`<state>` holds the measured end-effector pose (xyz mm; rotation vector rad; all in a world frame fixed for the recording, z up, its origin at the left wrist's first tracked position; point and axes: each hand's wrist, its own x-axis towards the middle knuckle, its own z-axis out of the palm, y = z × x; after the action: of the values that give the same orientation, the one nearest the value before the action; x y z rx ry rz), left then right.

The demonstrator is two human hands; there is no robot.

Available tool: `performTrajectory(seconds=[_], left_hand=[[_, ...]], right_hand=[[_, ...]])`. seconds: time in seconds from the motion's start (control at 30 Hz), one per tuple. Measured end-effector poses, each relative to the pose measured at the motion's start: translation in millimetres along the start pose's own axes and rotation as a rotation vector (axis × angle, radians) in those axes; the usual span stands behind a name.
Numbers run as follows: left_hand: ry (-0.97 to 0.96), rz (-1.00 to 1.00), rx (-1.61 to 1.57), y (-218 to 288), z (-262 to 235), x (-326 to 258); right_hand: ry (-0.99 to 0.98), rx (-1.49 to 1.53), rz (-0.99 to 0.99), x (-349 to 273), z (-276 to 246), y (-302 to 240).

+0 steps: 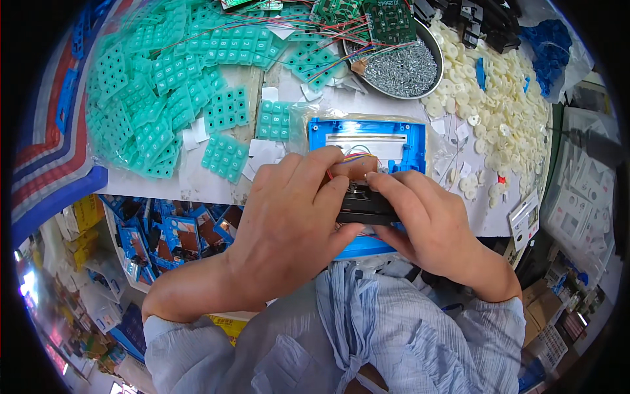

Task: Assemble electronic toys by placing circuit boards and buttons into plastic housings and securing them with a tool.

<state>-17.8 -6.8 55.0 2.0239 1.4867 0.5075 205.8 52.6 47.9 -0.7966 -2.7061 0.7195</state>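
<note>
Between my two hands is a black plastic part (365, 209), held over a blue plastic housing (317, 135) that lies at the table's near edge. My left hand (283, 217) grips the part's left end, thumb below and fingers above. Closed on its right end is my right hand (430, 220), with the fingertips on its top edge. Just behind the part, a brown circuit board (354, 169) shows, with thin coloured wires (359, 156) running by it. My fingers hide much of the part and the middle of the housing.
Green rubber keypads (164, 85) pile up at the left. A metal bowl of small screws (400, 69) stands at the back, with green circuit boards (390, 23) over its rim. Cream plastic discs (489, 111) spread at the right. Below the table's left edge sit blue housings (180, 231).
</note>
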Motion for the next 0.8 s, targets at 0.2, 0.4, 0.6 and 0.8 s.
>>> performTrajectory(seconds=[0.2,0.4,0.6,0.8], left_hand=[[-0.069,0.050,-0.029,1,-20,12],[0.111,0.259,-0.042,-27,-24,64],[0.178,0.537,0.456,-53,23,172],[0.170,0.567,0.601,-56,36,191]], right_hand=[[0.070,0.018,-0.012,-1,5,3],[0.112,0.027,0.000,-2,5,2],[0.072,0.050,0.034,-7,-10,-5],[0.168,0.213,-0.281,-75,-114,-4]])
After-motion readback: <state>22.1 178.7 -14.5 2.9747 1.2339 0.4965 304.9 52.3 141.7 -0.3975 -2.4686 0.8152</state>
